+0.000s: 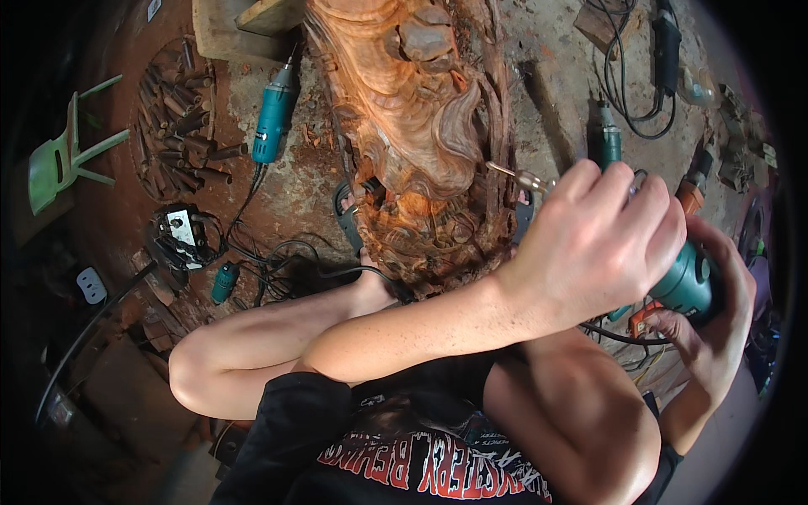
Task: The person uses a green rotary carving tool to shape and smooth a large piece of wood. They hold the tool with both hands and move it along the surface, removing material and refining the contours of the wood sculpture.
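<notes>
A large reddish carved wood log [421, 126] lies on the ground in front of me, with swirling relief cut into it. My left hand [602, 240] reaches across and wraps the front of a teal handheld grinder [688, 284]. My right hand [715, 324] holds the grinder's rear end from below. The grinder's metal bit [523, 178] sticks out to the left, its tip right at the log's right edge. My bare knees sit below, and my left foot rests against the log's near end.
A second teal grinder [273, 118] lies left of the log, a third [608, 139] to its right, and a black power tool [665, 42] with coiled cable farther back. A pile of chisels [177, 118], a green plastic chair [59, 160], a white power strip [91, 284] and cables are at left.
</notes>
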Motion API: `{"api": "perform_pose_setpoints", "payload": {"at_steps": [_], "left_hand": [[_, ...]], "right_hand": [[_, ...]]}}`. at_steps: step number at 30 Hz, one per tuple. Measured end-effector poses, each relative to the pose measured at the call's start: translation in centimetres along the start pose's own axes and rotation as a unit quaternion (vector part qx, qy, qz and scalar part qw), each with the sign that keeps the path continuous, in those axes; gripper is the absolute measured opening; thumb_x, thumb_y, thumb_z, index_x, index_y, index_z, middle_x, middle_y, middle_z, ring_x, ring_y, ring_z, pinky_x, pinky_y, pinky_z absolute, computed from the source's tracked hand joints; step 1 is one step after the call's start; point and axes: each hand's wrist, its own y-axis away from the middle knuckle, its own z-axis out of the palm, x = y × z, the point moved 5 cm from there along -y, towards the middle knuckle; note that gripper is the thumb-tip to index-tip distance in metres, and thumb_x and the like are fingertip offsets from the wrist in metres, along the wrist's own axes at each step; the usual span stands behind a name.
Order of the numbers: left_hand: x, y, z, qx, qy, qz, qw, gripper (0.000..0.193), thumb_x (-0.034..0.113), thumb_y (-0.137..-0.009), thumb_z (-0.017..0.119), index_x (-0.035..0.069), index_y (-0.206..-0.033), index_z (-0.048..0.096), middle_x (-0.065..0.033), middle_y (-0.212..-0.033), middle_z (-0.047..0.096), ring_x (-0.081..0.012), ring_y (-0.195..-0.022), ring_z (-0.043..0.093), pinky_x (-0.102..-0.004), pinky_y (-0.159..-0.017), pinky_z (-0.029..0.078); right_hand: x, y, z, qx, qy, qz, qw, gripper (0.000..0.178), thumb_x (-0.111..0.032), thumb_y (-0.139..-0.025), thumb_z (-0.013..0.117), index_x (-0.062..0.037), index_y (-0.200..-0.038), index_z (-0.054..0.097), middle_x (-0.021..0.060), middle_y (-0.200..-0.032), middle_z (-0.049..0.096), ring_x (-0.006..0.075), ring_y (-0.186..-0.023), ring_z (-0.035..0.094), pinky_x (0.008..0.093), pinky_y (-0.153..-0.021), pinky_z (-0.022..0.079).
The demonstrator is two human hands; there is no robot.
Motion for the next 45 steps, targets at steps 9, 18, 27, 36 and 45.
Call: {"api": "perform_pose_setpoints", "payload": {"at_steps": [9, 18, 27, 36, 45], "left_hand": [[-1.4, 0.6, 0.3, -0.01, 0.016, 0.003, 1.0, 0.011, 0.013, -0.079, 0.075, 0.006, -0.084, 0.067, -0.0027, -0.078, 0.052, -0.0182, -0.071, 0.052, -0.03, -0.057, 0.042], [-2.4, -0.1, 0.2, 0.025, 0.027, 0.014, 0.999, 0.012, 0.013, -0.077, 0.075, 0.007, -0.083, 0.067, -0.0018, -0.076, 0.052, -0.0185, -0.069, 0.053, -0.0307, -0.056, 0.042], [-2.3, 0.6, 0.5, 0.049, 0.01, 0.0, 0.999, 0.011, 0.013, -0.074, 0.073, 0.007, -0.081, 0.068, -0.0019, -0.077, 0.053, -0.0186, -0.068, 0.053, -0.031, -0.055, 0.042], [-2.5, 0.2, 0.2, 0.058, 0.005, 0.009, 0.998, 0.013, 0.013, -0.072, 0.074, 0.007, -0.082, 0.068, -0.0026, -0.077, 0.055, -0.0182, -0.067, 0.055, -0.0301, -0.053, 0.043], [-2.8, 0.0, 0.2, 0.051, 0.024, 0.031, 0.998, 0.014, 0.013, -0.071, 0.074, 0.007, -0.083, 0.068, -0.0026, -0.077, 0.054, -0.0179, -0.066, 0.053, -0.03, -0.053, 0.043]], "right_hand": [[-0.5, -0.1, 0.3, -0.005, 0.033, -0.029, 0.999, 0.084, -0.047, -0.074, 0.092, 0.0064, -0.133, 0.067, 0.0244, -0.12, 0.073, 0.0373, -0.107, 0.072, 0.044, -0.094, 0.056], [-1.4, -0.9, 0.1, -0.007, 0.058, -0.02, 0.998, 0.085, -0.047, -0.076, 0.092, 0.0061, -0.137, 0.065, 0.024, -0.127, 0.072, 0.0371, -0.115, 0.07, 0.0449, -0.101, 0.052], [-0.6, -0.6, 0.2, -0.008, 0.022, 0.023, 0.999, 0.085, -0.043, -0.077, 0.092, 0.0064, -0.14, 0.064, 0.0229, -0.136, 0.069, 0.0367, -0.129, 0.062, 0.0467, -0.112, 0.046], [-0.4, -0.4, 0.3, -0.004, -0.014, 0.004, 1.0, 0.084, -0.036, -0.078, 0.092, 0.0077, -0.143, 0.062, 0.0225, -0.142, 0.066, 0.0366, -0.134, 0.059, 0.0483, -0.115, 0.043], [-0.7, 0.0, 0.0, -0.001, 0.015, 0.009, 1.0, 0.083, -0.034, -0.079, 0.092, 0.0076, -0.143, 0.061, 0.0229, -0.142, 0.065, 0.0363, -0.135, 0.058, 0.0478, -0.115, 0.043]]}}
